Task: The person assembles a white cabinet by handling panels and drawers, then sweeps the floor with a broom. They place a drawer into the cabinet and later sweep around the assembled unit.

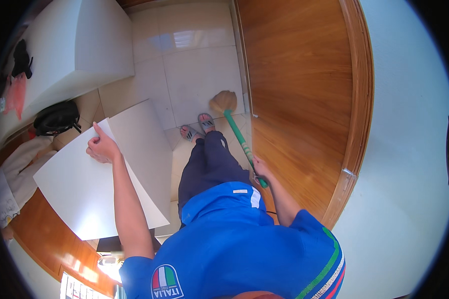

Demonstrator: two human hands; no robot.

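Your right hand (259,168) is wrapped around the upper part of the green broom handle (242,141), fingers closed on it. The broom's long axis runs from your hand down and away toward the floor ahead of you, leaning a little to your left, and it ends in the straw-coloured broom head (223,101), which rests on the pale tiled floor (184,65) just beyond your 2 sandalled feet (198,127). The head sits right beside the lower edge of the wooden door (294,89) on your right.

Your left hand (103,147) is raised and pressed flat-fingered against the near edge of a large white board (85,184), thumb up along its top edge. You cannot tell whether the fingers curl behind it. The board tilts over the floor on your left, its far corner reaching toward the tiles by your feet.

Open tile lies ahead, between the white cabinet (80,45) at the far left and the door. A black bag (57,117) sits at the cabinet's foot, close to the board's upper edge.
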